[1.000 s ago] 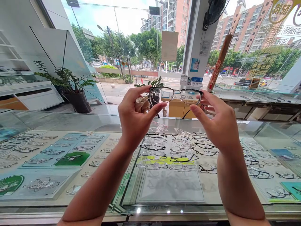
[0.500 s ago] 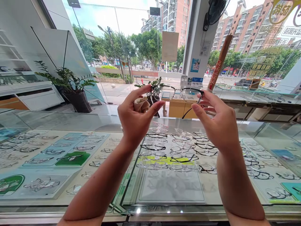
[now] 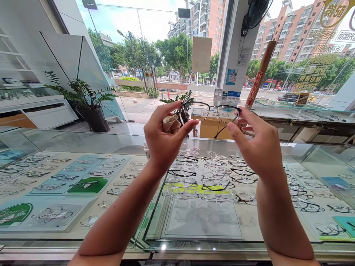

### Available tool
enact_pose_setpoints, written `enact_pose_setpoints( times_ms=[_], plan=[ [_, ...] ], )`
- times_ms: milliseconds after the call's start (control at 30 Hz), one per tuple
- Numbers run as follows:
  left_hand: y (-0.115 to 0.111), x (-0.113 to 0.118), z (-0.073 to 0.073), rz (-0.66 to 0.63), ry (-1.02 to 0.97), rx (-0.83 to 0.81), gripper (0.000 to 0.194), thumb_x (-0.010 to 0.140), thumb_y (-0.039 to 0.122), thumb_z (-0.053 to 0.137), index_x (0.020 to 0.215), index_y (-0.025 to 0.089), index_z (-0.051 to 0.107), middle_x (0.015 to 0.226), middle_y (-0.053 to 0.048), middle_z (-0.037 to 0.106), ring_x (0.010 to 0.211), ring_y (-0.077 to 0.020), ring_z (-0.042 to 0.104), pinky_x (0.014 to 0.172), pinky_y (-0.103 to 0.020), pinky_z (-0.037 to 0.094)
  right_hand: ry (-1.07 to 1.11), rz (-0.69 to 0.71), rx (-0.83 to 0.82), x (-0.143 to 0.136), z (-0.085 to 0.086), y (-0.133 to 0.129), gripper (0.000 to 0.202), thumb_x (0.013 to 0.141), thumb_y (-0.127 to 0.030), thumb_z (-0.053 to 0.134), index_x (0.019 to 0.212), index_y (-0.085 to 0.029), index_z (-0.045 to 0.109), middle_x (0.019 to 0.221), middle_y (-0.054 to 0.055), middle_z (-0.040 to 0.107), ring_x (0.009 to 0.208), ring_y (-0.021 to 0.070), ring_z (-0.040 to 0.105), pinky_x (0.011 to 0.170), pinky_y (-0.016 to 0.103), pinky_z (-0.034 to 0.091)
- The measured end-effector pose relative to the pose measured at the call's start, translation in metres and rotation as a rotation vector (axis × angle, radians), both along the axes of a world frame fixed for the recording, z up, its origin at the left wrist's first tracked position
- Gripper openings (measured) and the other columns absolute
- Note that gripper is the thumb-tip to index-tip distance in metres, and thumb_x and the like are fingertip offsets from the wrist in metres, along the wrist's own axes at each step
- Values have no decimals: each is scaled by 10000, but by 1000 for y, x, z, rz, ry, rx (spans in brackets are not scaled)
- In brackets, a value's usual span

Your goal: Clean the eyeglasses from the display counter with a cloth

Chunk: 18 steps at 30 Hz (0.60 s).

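A pair of eyeglasses (image 3: 213, 107) with dark upper rims and clear lenses is held up in front of me, above the glass counter. My left hand (image 3: 166, 131) grips its left end between thumb and fingers, and a crumpled beige cloth (image 3: 171, 124) is tucked in the same palm. At the other end, my right hand (image 3: 255, 138) pinches the frame by the hinge. One dark temple hangs down between the hands, pointing toward the counter.
Under the glass top of the display counter (image 3: 199, 242) lie several rows of eyeglasses (image 3: 181, 172). A small white bottle (image 3: 146, 149) stands behind my left wrist. Farther off are a potted plant (image 3: 94, 118), a wooden cabinet (image 3: 212, 128) and large windows onto a street.
My left hand and the left end of the eyeglasses have shifted slightly right. My right hand has barely moved, and both hands keep hold of the frame.
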<state>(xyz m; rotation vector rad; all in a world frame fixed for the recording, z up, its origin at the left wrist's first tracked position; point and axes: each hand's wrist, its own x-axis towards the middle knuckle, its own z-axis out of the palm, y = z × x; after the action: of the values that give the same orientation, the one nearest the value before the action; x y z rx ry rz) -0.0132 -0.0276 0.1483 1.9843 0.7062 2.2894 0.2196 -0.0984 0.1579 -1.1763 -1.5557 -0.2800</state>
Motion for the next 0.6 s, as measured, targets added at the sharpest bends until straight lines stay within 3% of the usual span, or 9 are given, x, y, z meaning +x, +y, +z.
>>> enact_pose_setpoints(
  times_ms=[367,600],
  plan=[
    [-3,1,0,11,16,11,466,779,369,1020,1193,287,823,1061,-39,777,589,-70,470,474,-279,312,5,3,5,0,0,1,625,995,-576,677,1505,-219,726,1348,162,832,1121,367,818,1015,655,669],
    [-3,-2,-1,43,33,3,498,788,435,1013,1226,301,817,1123,-63,796,661,-119,555,518,-291,399,-6,-2,-4,1,0,1,618,1002,-600,664,1493,-233,736,1323,156,840,1165,393,815,1023,679,665]
  ],
)
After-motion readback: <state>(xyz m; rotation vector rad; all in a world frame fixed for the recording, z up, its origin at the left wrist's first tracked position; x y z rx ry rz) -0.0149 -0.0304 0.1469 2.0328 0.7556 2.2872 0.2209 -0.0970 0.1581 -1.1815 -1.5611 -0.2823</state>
